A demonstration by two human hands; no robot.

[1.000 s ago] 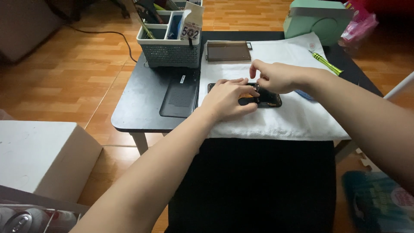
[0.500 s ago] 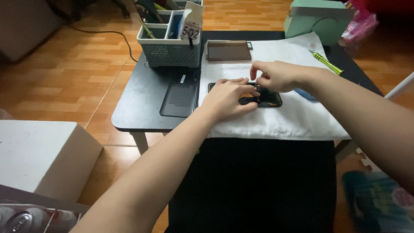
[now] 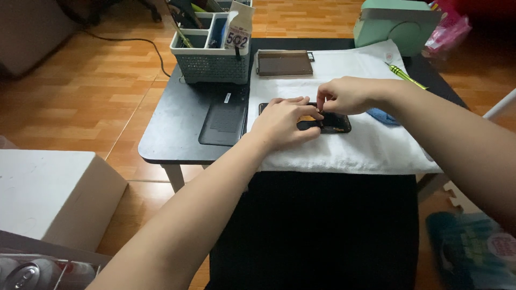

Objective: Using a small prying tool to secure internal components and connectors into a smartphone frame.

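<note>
Currently, item in hand: opened phone (image 3: pixel 328 122), dark, lying flat on the white towel (image 3: pixel 344 147) at mid-surface.
Left hand (image 3: pixel 284 122): my palm is pressed down on the phone's left part, fingers spread over it, steadying.
Right hand (image 3: pixel 346 95): my grip is pinched together at the phone's top edge; the piece between the fingertips is too small to tell.
Progress: phone body open, orange and dark insides showing; judged mid-work, a dark flat panel (image 3: pixel 284 63) lying apart further back.
Container: grey basket (image 3: pixel 209 65), compartments holding tools and a white tagged packet (image 3: pixel 238 32).
Loose: green screwdriver (image 3: pixel 404 75), blue cloth (image 3: pixel 382 115).

Dim warm light, soft shadows, blurred edges
</note>
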